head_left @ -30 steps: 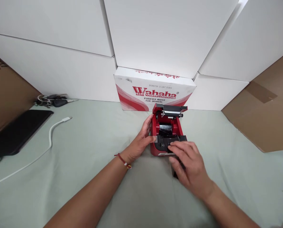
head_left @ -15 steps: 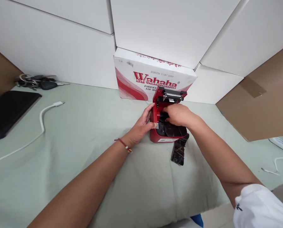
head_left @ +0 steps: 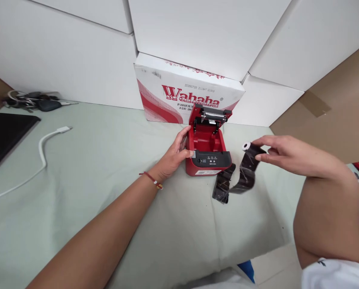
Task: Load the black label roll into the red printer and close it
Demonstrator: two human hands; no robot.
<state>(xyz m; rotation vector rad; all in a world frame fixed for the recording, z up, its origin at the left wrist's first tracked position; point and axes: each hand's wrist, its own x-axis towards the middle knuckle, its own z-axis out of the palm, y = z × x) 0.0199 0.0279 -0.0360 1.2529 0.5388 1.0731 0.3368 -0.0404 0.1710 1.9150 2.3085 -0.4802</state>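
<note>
A small red label printer (head_left: pixel 207 172) stands on the green cloth with its lid (head_left: pixel 212 115) raised. Its red inner compartment shows bare. My left hand (head_left: pixel 175 156) grips the printer's left side, thumb on the grey tab at the front corner. Off to the printer's right, my right hand (head_left: pixel 275 150) pinches a roll of black marble-patterned labels (head_left: pixel 249 154) between thumb and fingers; the roll's white core faces the printer. A loose strip of labels (head_left: pixel 223 184) trails from the roll down to the cloth beside the printer's front right corner.
Behind the printer stands a white and red Wahaha carton (head_left: pixel 164 96) against white boxes (head_left: pixel 191 28). A white cable (head_left: pixel 43 146), a black flat object (head_left: pixel 7 136) and a bunch of keys (head_left: pixel 35 100) lie to the left. At right is a brown cardboard box (head_left: pixel 332 92).
My right hand has come out of the printer and moved right, bringing the label roll with it. My left hand keeps its hold on the printer.
</note>
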